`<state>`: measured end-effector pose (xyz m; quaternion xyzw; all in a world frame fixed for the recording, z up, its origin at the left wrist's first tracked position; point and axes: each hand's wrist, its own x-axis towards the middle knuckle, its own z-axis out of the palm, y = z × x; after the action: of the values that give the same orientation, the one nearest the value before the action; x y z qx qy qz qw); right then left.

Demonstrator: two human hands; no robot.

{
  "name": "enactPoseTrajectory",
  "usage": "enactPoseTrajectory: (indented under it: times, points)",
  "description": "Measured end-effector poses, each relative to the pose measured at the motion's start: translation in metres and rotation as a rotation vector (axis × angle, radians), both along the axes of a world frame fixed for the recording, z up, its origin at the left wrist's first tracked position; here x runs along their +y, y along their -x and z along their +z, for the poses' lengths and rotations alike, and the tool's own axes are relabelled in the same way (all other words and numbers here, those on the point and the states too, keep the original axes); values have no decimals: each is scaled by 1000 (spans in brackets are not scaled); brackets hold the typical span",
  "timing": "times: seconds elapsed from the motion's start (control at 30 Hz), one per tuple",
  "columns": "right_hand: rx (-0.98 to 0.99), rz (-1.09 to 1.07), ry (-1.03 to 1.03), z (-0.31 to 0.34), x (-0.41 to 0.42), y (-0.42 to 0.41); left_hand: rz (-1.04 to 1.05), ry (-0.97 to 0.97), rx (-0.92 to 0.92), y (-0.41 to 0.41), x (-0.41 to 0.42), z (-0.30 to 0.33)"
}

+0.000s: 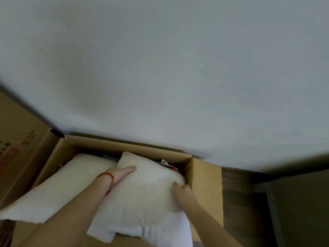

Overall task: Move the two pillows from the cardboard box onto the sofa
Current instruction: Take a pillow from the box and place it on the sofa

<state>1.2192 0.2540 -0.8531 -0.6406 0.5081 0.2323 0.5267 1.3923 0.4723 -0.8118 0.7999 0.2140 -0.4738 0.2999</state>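
An open cardboard box (204, 177) stands against the wall at the bottom of the view. Two white pillows lie in it. The right pillow (142, 198) rests partly on top of the left pillow (58, 191), and both stick out over the box's near edge. My left hand (122, 172), with a red string at the wrist, presses on the right pillow's left edge. My right hand (183, 191) grips its right edge near the box wall. The sofa is out of view.
A pale wall (169, 68) fills the upper view. Another printed cardboard box (16, 143) stands at the left. Small red, white and dark items (169, 165) lie in the box behind the pillows. Dark wooden floor (240, 202) and a dark panel (299, 207) are at the right.
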Motion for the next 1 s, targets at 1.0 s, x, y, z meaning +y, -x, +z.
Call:
enactPoseTrajectory:
  times: [1.0]
  points:
    - [10, -269, -113, 159, 26, -10, 89, 205, -286, 34, 22, 159]
